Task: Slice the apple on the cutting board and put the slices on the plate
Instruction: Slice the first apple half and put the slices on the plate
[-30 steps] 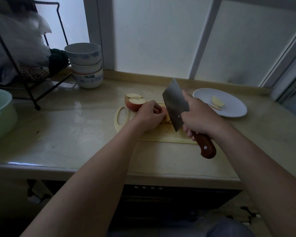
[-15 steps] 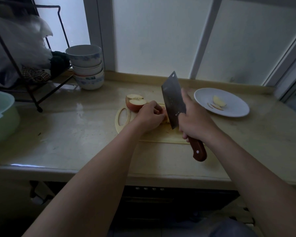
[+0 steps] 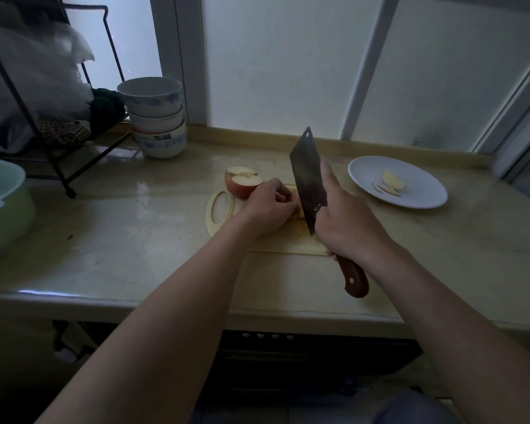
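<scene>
While the right hand (image 3: 346, 221) gripped the knife (image 3: 308, 179) by its wooden handle, forefinger stretched up the side of the blade, the blade stood tilted, its tip raised toward the window and its heel low over the cutting board (image 3: 288, 240). Just beside it, the left hand (image 3: 268, 206) curled its fingers over an apple piece (image 3: 298, 210) on the board, which was mostly hidden under them. The knuckles sat almost against the steel, so the likeliest harm was a nicked fingertip if the small piece rocked or slid as the blade came down. The board lay on a shiny bench (image 3: 135, 228) and might skate under a hard press. Farther back, two apple halves (image 3: 244, 182) waited uncut at the board's far left corner, near its handle hole. To the right, well apart from the board, the plate (image 3: 423, 197) held only a few slices (image 3: 392, 180), so most of the work seemed unfinished. Stacked bowls (image 3: 156, 117) stood by the window.
</scene>
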`<state>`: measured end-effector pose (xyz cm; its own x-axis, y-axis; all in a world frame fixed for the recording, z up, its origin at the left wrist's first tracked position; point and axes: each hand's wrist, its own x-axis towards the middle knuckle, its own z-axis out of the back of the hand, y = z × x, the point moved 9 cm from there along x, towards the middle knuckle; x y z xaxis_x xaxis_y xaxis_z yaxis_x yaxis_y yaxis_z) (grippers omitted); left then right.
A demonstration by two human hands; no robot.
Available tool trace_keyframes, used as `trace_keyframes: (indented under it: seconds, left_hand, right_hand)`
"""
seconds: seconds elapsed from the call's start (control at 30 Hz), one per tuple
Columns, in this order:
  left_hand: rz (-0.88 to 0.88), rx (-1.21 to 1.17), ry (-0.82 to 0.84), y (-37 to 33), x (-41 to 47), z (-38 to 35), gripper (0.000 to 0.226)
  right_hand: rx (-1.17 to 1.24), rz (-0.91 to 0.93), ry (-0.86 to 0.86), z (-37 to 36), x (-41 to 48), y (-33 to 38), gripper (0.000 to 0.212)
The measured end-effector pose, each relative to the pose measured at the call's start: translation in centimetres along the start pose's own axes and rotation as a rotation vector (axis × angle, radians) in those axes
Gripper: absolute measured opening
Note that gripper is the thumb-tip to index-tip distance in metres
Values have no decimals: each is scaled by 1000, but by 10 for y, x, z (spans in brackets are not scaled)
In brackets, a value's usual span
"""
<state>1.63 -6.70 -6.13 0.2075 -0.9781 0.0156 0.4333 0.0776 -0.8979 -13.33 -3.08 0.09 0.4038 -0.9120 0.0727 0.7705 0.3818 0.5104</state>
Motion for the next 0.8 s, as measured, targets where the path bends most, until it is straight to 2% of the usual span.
trace_keyframes:
  seconds: [0.17,0.43,0.8]
  left_hand:
    - [-5,8,-1,0,0,0,19]
    - [-20,18,-24,-2,0,1,25]
    - [-8,9,-1,-5,-4,1,22]
  right_hand:
    - [70,-7,-58,8,2,-8,86]
    - [399,-38,-86,3,10,-35,80]
    - [347,48,-92,-6,16,-31,81]
